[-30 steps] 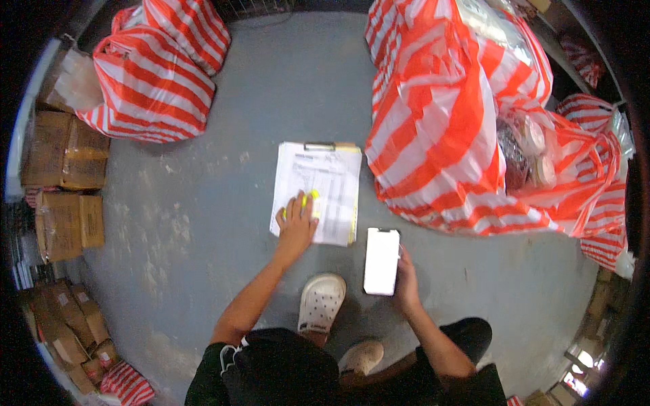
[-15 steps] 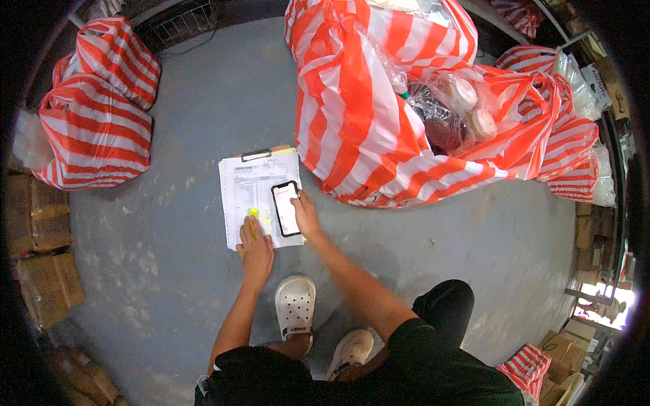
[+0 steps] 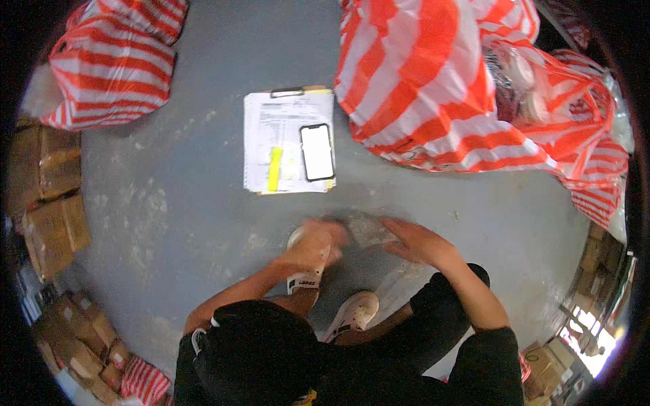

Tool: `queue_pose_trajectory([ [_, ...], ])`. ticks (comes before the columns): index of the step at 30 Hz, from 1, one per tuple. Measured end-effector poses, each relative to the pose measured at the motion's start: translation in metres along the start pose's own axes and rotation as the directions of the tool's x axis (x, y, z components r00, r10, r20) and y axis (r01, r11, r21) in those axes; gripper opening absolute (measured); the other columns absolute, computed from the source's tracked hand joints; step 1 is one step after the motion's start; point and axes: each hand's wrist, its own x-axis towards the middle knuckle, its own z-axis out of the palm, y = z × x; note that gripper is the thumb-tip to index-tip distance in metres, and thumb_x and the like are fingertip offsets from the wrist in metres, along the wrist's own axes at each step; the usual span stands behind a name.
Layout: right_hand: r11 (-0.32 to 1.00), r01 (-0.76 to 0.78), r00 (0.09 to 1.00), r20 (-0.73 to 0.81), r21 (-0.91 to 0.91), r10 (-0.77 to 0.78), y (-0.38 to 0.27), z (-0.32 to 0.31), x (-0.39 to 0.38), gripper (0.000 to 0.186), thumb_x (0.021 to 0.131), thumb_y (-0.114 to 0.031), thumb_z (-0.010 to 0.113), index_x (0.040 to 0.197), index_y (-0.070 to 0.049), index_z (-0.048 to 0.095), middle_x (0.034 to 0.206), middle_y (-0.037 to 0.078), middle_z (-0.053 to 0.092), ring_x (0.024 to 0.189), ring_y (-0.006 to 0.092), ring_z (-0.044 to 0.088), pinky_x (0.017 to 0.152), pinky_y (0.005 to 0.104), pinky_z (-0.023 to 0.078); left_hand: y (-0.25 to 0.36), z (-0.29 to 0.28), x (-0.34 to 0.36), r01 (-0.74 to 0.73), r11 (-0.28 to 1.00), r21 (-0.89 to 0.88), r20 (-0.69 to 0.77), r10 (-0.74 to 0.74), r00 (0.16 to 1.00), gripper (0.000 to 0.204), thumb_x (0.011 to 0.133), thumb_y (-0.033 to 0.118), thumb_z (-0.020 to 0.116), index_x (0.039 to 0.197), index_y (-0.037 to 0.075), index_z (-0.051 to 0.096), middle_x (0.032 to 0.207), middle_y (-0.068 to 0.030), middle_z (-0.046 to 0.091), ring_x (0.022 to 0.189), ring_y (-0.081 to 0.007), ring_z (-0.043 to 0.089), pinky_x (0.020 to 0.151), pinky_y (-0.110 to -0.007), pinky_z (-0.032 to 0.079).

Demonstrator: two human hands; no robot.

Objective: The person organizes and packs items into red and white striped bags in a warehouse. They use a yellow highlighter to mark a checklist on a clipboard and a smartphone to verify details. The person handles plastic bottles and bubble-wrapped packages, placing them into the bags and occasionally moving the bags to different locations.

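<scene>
A clipboard with white printed papers point(image 3: 268, 128) lies on the grey floor. On its right half rests a phone point(image 3: 317, 152) with a lit white screen; a yellow highlighter point(image 3: 275, 169) lies left of the phone. My left hand point(image 3: 313, 243), smeared by motion, is above my white left clog point(image 3: 300, 273); its fingers cannot be made out clearly. My right hand point(image 3: 413, 240) is open over the floor below the phone, fingers stretched out, holding nothing. A second white clog point(image 3: 355, 314) shows between my legs.
Large red-and-white striped bags point(image 3: 420, 81) fill the upper right, one open with plastic-wrapped items inside. More striped bags point(image 3: 108, 84) stand at upper left. Cardboard boxes point(image 3: 51, 237) line the left side; others point(image 3: 548, 375) sit at lower right.
The phone has left my right hand and rests on the papers. My left hand has come off the highlighter. Both hands have drawn back toward my body, away from the clipboard.
</scene>
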Motion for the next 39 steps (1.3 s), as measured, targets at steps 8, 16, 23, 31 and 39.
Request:
queue_pose_trajectory([
  [8, 0.996, -0.089, 0.915, -0.393, 0.018, 0.089, -0.020, -0.015, -0.069, 0.062, 0.091, -0.039, 0.064, 0.139, -0.004, 0.047, 0.126, 0.023, 0.060, 0.115, 0.0411, 0.057, 0.100, 0.0466, 0.045, 0.009, 0.071, -0.032, -0.180, 0.901, -0.395, 0.257, 0.296, 0.920, 0.035, 0.094, 0.032, 0.061, 0.069, 0.008, 0.061, 0.065, -0.0061, 0.061, 0.063, -0.0297, 0.060, 0.070, -0.042, 0.047],
  [16, 0.868, 0.203, 0.703, -0.685, 0.452, 0.192, -0.096, -0.032, -0.133, 0.034, 0.084, -0.013, 0.068, 0.115, 0.001, 0.064, 0.109, 0.020, 0.065, 0.104, 0.0371, 0.063, 0.090, 0.0424, 0.049, 0.008, 0.073, -0.014, -0.126, 0.947, -0.295, 0.486, 0.262, 0.834, 0.039, 0.093, 0.036, 0.057, 0.066, 0.009, 0.060, 0.066, -0.0088, 0.062, 0.065, -0.0301, 0.061, 0.069, -0.043, 0.049],
  [23, 0.632, 0.272, 0.534, -0.660, 0.725, 0.528, -0.137, 0.041, -0.102, 0.023, 0.088, -0.010, 0.068, 0.109, 0.000, 0.064, 0.104, 0.016, 0.066, 0.094, 0.0284, 0.066, 0.083, 0.0379, 0.052, 0.045, 0.020, -0.002, 0.435, 0.893, -0.118, 0.572, -0.297, 0.765, 0.038, 0.094, 0.037, 0.057, 0.082, 0.003, 0.068, 0.082, -0.0177, 0.067, 0.076, -0.0392, 0.063, 0.071, -0.045, 0.049],
  [31, 0.627, 0.150, 0.069, -0.640, 0.765, 0.765, -0.146, -0.065, -0.174, 0.036, 0.085, -0.018, 0.075, 0.110, 0.001, 0.057, 0.100, 0.012, 0.060, 0.099, 0.0250, 0.058, 0.089, 0.0381, 0.047, 0.185, -0.233, 0.088, 0.690, 0.627, -0.362, -0.191, -0.774, 0.604, 0.045, 0.091, 0.037, 0.067, 0.119, 0.002, 0.060, 0.104, -0.0148, 0.064, 0.093, -0.0296, 0.061, 0.082, -0.042, 0.049],
  [39, 0.786, -0.402, -0.119, -0.878, 0.469, 0.463, -0.053, -0.342, -0.201, 0.081, 0.070, -0.032, 0.085, 0.131, 0.006, 0.048, 0.124, 0.026, 0.056, 0.112, 0.0391, 0.058, 0.096, 0.0433, 0.047, 0.242, -0.335, 0.345, 0.815, 0.569, -0.108, -0.223, -0.813, 0.538, 0.085, 0.079, 0.053, 0.075, 0.133, -0.007, 0.049, 0.130, -0.0247, 0.056, 0.120, -0.0368, 0.055, 0.100, -0.046, 0.044],
])
